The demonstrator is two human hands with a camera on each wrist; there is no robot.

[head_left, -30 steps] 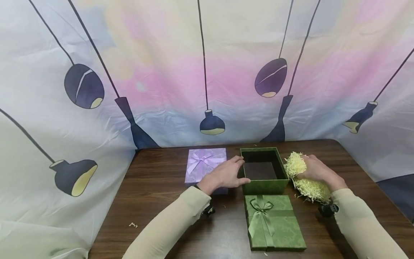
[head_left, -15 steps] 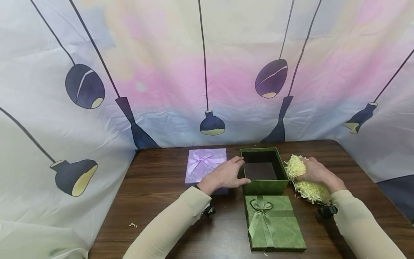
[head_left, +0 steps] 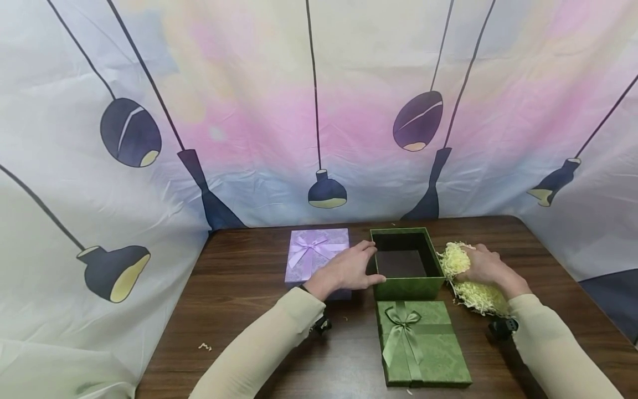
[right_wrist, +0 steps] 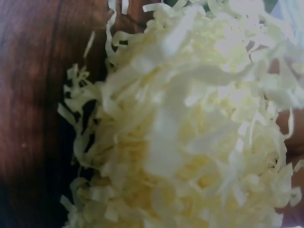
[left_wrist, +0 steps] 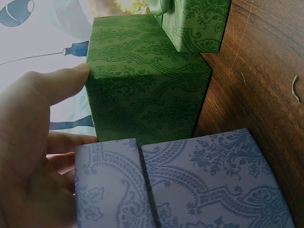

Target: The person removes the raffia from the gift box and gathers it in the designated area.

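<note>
Crinkly yellow shreds (head_left: 454, 261) have shifted slightly with the right hand (head_left: 487, 268).

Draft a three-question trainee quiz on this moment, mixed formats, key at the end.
1. Short answer: in the head view, what colour is the bowed box left of the open green box?
2. True or false: the left hand touches the green box.
3. Multiple choice: the right hand touches which? A) the green lid; B) the yellow shreds; C) the bowed box.

Key: 1. Purple. 2. True. 3. B.
</note>
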